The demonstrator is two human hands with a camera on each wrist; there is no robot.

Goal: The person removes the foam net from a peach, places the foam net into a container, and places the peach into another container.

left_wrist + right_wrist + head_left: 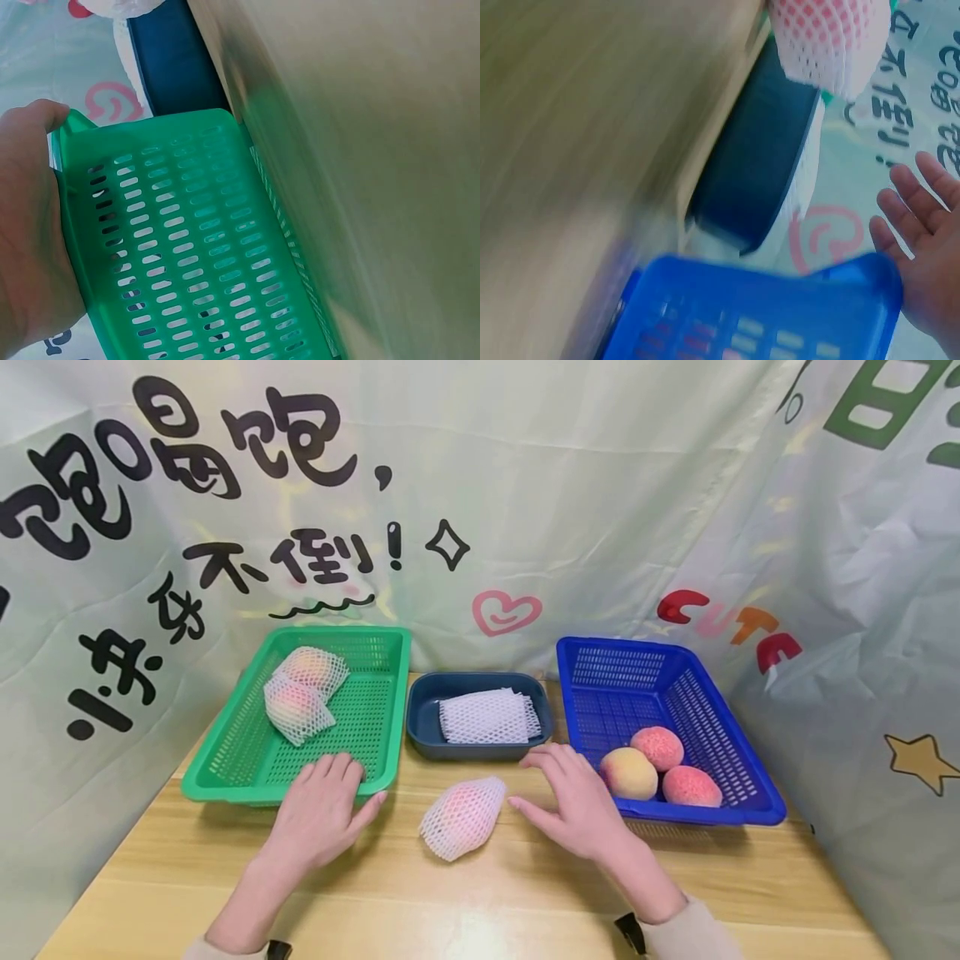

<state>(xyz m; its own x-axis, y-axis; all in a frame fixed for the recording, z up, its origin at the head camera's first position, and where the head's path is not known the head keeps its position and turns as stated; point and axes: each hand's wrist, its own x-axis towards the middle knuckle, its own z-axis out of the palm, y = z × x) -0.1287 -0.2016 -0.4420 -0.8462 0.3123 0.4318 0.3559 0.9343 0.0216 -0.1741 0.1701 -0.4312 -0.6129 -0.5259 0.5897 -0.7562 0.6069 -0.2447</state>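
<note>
Nearest the wearer, pale sleeves (697,933) with dark wrist straps (632,933) lay over the wooden table (480,918). The left hand (318,810) rested at the near rim of the green basket (406,710), its fingers close together and reaching over the edge, the thumb held apart; whether they pressed on the rim, one could not tell. The right hand (577,802) held nothing, its fingers spread and slightly bent, near the left corner of the blue basket (723,710). Between the hands, a net-wrapped peach (462,818) lay on its side on the wood, apart from both. Farther back, the blue basket held one yellowish peach (628,774) and two pink peaches (692,787), bare and grouped at its near end, while two netted peaches (292,706) sat touching in the green basket's left part. Between the baskets, a dark tray (480,751) contained white foam nets (487,717). Behind everything hung a pale printed cloth (585,485) with black lettering (311,439) and a pink heart (507,612).
</note>
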